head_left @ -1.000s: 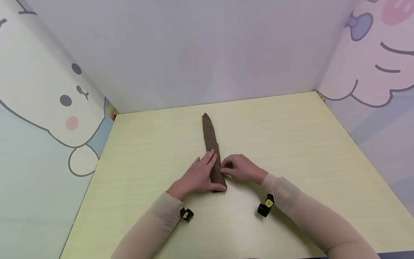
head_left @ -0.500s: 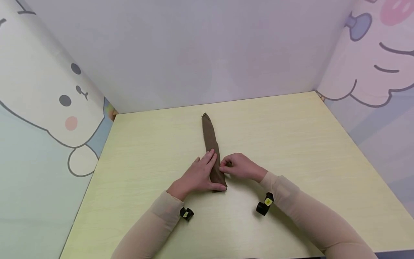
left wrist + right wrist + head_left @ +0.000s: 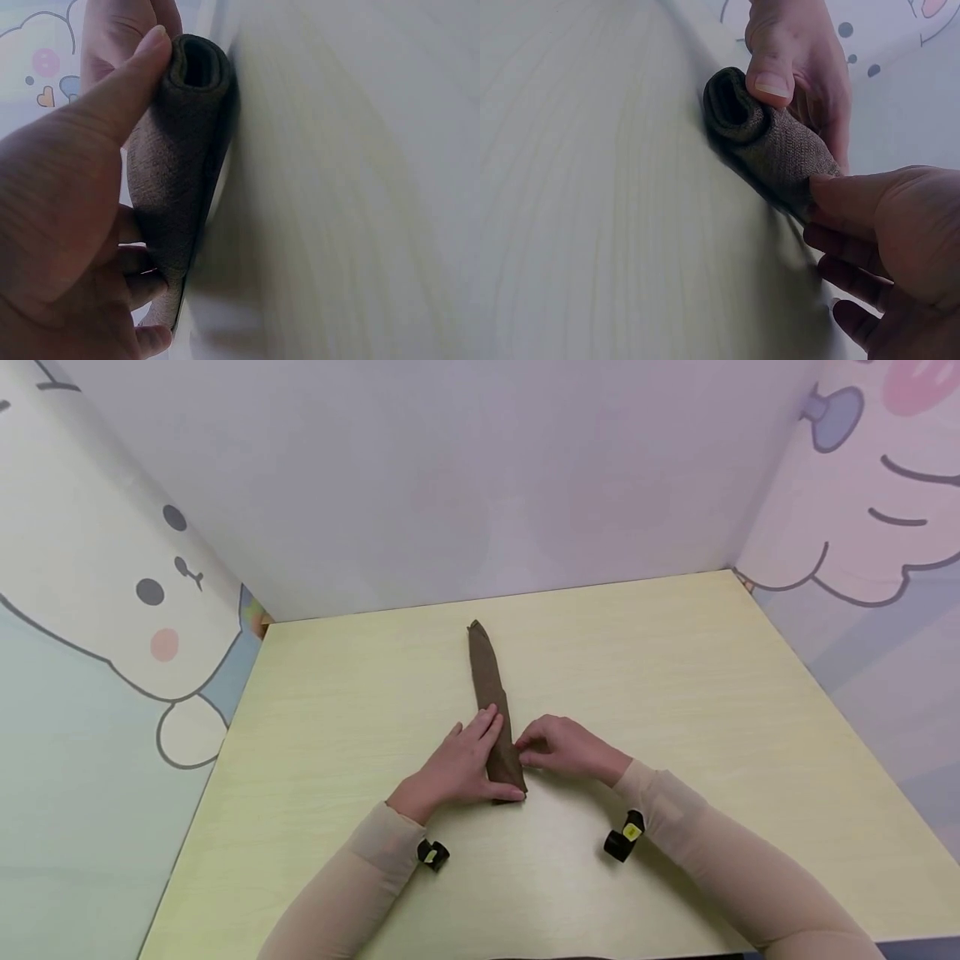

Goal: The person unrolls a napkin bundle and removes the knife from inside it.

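A brown cloth (image 3: 487, 672), rolled into a long narrow strip, lies lengthwise on the table. My left hand (image 3: 461, 764) rests on its nearer half, with fairly straight fingers over the top and the thumb on the near end. In the left wrist view, the rolled cloth (image 3: 176, 142) has a hollow, layered end beside the left thumb. From the right, my right hand (image 3: 566, 747) pinches the cloth's edge between thumb and fingers. The right wrist view has the right thumb (image 3: 847, 196) on the cloth's side and the other fingers lower, by the table surface.
The pale wood-grain table (image 3: 337, 693) extends around the cloth. A plain light wall (image 3: 480, 485) stands behind it, and cartoon-printed panels (image 3: 150, 635) flank it. Each wrist bears a small black camera, such as the right one (image 3: 624, 837).
My right hand has shifted slightly rightward along with its wrist camera. The left hand and the rolled cloth stay practically where they were.
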Demonstrator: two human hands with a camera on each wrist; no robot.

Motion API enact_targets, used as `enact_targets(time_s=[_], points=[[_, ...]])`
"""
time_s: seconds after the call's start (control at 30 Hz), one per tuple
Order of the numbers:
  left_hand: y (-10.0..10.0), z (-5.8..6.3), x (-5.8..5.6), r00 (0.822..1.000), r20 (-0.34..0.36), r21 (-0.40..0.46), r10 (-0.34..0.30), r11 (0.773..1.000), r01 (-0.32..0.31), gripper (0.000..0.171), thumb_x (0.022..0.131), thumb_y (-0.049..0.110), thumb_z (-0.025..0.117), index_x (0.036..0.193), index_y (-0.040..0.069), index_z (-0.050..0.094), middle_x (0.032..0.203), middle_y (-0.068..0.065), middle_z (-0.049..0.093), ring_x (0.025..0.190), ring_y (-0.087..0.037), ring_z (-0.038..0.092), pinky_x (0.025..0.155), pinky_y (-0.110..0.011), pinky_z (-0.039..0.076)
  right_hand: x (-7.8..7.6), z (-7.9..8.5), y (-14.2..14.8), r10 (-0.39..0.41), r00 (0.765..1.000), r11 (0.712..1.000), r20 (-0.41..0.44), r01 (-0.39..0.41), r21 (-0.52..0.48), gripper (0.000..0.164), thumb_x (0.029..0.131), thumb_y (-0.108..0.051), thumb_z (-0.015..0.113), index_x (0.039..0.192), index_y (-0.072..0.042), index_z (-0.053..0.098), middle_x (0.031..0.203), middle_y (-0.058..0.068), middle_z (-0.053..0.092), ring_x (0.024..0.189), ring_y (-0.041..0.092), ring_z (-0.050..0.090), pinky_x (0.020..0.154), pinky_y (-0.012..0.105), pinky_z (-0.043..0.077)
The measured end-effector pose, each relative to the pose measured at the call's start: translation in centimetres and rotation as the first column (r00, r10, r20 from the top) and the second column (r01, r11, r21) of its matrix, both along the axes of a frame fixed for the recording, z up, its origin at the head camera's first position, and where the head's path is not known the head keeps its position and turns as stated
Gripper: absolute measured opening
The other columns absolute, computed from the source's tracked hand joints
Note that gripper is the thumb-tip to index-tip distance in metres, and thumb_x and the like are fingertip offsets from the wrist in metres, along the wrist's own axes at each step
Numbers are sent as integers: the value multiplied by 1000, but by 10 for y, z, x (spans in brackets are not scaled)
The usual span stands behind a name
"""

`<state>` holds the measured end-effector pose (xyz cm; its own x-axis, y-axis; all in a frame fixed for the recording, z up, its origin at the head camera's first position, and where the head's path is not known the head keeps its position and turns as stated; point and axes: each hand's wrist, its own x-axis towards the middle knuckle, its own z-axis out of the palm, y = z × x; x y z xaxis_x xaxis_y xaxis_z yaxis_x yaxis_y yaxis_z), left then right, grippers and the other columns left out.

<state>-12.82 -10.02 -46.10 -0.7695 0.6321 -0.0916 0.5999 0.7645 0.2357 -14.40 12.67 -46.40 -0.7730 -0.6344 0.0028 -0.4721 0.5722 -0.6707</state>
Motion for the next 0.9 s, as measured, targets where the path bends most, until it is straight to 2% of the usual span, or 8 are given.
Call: enact_targets(time_s=[0.33,0.5,0.67,0.9], points=[[0,0,0,1000,-9,3,-4,1000,4,121,71,84,52,152,1,19,160,-14,10,146,-24,14,108,-54,28,-1,-4,2,13,1000,1000,18,-12,-27,5,88,-23,72,93,-21,73,93,-13,64,88,9,55,78,29,47],[0,1,0,1000,-5,11,-9,1000,9,120,72,83,53,152,0,19,160,-15,10,146,-25,14,108,-55,27,-1,-5,1,12,999,999,32,-11,-38,6,92,-26,68,89,-21,71,89,-12,62,84,10,53,72,28,46],[0,-1,-1,1000,-8,9,-9,1000,9,121,71,84,52,153,1,18,160,-14,10,146,-23,13,107,-55,28,-1,-4,0,6,996,999,90,-2,-52,7,94,-22,64,90,-21,69,83,-11,60,79,11,51,68,28,44],[-1,-2,-1,1000,-8,9,-8,1000,8,121,71,84,51,153,1,18,160,-14,10,146,-23,13,107,-55,28,1,-2,-2,22,986,994,165,-4,-109,8,96,-18,60,90,-15,64,77,-8,57,69,10,51,63,25,42]])
